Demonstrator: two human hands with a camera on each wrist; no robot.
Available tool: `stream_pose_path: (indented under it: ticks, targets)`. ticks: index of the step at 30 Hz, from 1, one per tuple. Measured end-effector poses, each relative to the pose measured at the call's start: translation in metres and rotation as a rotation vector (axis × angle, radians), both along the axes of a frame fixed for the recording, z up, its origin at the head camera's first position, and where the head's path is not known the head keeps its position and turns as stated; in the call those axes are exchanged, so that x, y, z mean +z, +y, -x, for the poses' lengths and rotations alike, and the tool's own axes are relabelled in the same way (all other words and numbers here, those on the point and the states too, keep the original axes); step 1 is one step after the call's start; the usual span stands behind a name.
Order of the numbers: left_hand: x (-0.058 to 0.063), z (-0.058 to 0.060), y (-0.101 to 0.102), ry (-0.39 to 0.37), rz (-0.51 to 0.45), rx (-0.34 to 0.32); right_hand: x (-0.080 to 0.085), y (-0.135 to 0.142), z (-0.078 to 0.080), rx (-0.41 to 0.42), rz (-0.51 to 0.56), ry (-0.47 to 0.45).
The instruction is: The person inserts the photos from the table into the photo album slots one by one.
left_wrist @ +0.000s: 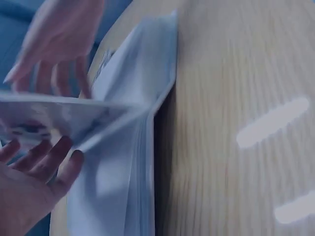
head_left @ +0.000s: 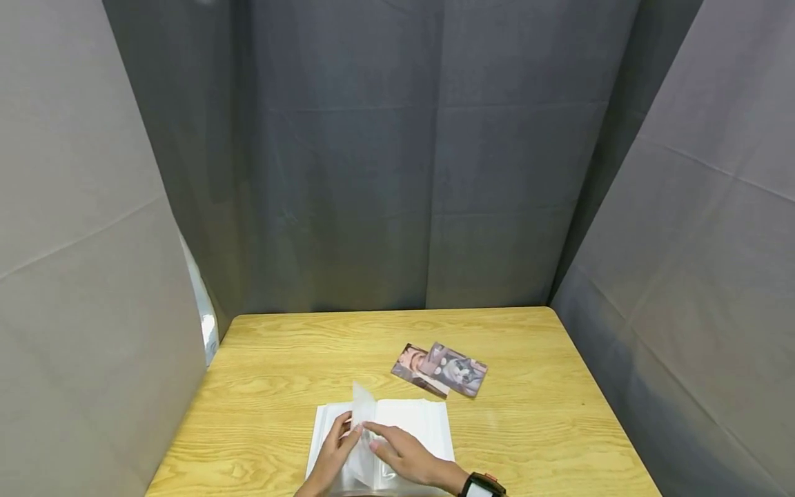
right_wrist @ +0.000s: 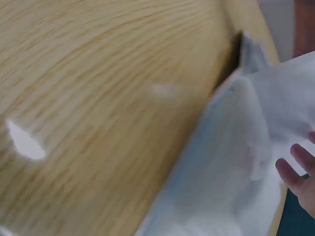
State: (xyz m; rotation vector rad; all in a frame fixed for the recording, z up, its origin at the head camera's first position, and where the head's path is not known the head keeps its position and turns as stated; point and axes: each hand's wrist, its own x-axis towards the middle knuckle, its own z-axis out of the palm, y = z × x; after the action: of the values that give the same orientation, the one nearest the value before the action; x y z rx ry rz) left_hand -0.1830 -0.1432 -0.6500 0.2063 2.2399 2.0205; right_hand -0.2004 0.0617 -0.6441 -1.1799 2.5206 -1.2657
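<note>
A photo album (head_left: 413,421) with white pages lies open at the table's near edge. One translucent page (head_left: 363,404) stands raised from its middle; in the left wrist view a printed picture (left_wrist: 34,128) shows on that page. My left hand (head_left: 333,452) holds the raised page near its free edge, thumb and fingers about it. My right hand (head_left: 404,454), wearing a watch, reaches in from the right with its index fingertip right at the page. Its fingers are loosely extended in the right wrist view, beside the page.
Two photo cards (head_left: 456,371) overlap on the wooden table (head_left: 528,414) beyond the album, one showing a grey and white cat. Grey cloth screens (head_left: 348,172) stand behind the table and along both sides.
</note>
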Motion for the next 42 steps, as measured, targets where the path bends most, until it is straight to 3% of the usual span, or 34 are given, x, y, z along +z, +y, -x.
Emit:
stream_pose_path:
  ticks: [4, 9, 13, 20, 28, 32, 36, 39, 42]
  targets:
    - [-0.008, 0.002, -0.016, -0.010, 0.054, 0.071, -0.010, 0.002, -0.007, 0.102, -0.158, 0.094]
    - [-0.019, 0.001, -0.031, 0.020, 0.206, 0.182, -0.019, 0.010, -0.008, 0.113, -0.260, 0.162]
    - [-0.025, 0.001, -0.039, 0.003, 0.361, 0.256, -0.023, 0.019, -0.006, 0.066, -0.281, 0.211]
    - [-0.028, -0.002, -0.043, -0.141, 0.499, 0.317, -0.027, 0.045, 0.009, -0.051, -0.295, 0.241]
    - [-0.042, -0.007, -0.040, -0.090, 0.636, 0.348, -0.035, 0.072, 0.019, -0.173, -0.265, 0.231]
    - [-0.045, -0.007, -0.033, 0.024, 0.714, 0.393, -0.041, 0.077, 0.021, -0.216, -0.244, 0.233]
    - [-0.046, -0.005, -0.013, 0.257, 0.774, 0.372, -0.047, 0.077, 0.020, -0.243, -0.226, 0.222]
    - [-0.050, -0.006, 0.007, 0.395, 0.807, 0.281, -0.049, 0.076, 0.020, -0.250, -0.211, 0.230]
    - [-0.052, -0.008, 0.025, 0.442, 0.827, 0.128, -0.049, 0.075, 0.019, -0.253, -0.210, 0.218]
